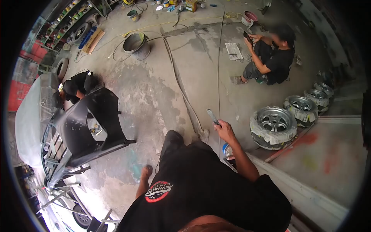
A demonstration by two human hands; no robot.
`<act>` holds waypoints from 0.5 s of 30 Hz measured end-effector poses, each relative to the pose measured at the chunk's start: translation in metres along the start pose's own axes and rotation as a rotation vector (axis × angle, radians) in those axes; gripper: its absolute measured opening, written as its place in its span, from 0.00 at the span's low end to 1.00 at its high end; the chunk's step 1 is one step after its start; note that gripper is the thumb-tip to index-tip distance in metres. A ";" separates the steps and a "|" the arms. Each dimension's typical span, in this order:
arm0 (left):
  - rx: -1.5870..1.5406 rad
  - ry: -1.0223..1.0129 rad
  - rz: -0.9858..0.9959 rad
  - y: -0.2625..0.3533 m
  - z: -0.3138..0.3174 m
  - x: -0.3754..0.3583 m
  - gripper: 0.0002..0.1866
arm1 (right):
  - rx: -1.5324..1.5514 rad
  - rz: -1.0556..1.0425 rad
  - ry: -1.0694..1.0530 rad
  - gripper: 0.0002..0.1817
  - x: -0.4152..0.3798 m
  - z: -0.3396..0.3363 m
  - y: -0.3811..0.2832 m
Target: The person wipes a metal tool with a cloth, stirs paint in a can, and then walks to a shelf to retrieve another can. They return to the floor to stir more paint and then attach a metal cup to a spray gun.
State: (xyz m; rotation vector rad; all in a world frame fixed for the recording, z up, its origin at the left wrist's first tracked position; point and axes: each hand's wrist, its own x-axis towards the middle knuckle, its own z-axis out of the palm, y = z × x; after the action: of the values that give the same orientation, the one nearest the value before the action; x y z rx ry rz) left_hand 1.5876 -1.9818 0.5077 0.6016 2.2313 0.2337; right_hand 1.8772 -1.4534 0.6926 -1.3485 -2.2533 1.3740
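My right hand [225, 132] is closed around the handle of a putty knife [212, 115]. Its flat grey blade points up and away from me, clear of any surface. Beneath my right forearm, a can with a blue edge [227, 149] is partly hidden. My left hand [147, 170] hangs low beside my thigh, away from any object. It looks small and its fingers are not clear. To the left, a black car body panel [79, 123] rests on a stand.
Masked wheels [273, 123] line the right side. A crouching person [276, 56] holds a phone; another person [77, 87] bends behind the panel. Hoses and a cable [220, 69] cross the concrete floor. A large dark bucket [136, 47] stands ahead, with shelves [67, 23] far left.
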 end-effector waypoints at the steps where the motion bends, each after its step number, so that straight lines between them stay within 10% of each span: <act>1: 0.046 -0.056 0.033 -0.012 0.005 -0.002 0.15 | 0.004 -0.008 0.000 0.11 0.027 -0.005 -0.010; 3: 0.055 -0.058 0.693 -0.011 0.005 0.008 0.14 | 0.007 0.006 0.013 0.11 0.083 -0.010 -0.019; 4: -0.061 -0.206 0.265 -0.013 0.000 0.015 0.14 | 0.001 0.030 0.022 0.11 0.109 -0.011 -0.023; 7: -0.235 -0.278 0.028 -0.001 -0.026 0.074 0.12 | -0.037 0.056 0.037 0.11 0.179 -0.008 -0.035; 15: 0.185 0.392 0.494 0.131 -0.241 0.449 0.09 | -0.029 0.192 0.032 0.11 0.338 -0.001 -0.068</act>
State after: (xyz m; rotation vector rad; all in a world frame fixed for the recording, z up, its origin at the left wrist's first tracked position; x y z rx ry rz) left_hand 1.1971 -1.6405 0.4195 1.3037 2.4569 0.4272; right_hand 1.6426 -1.2035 0.6505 -1.6214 -2.1789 1.3710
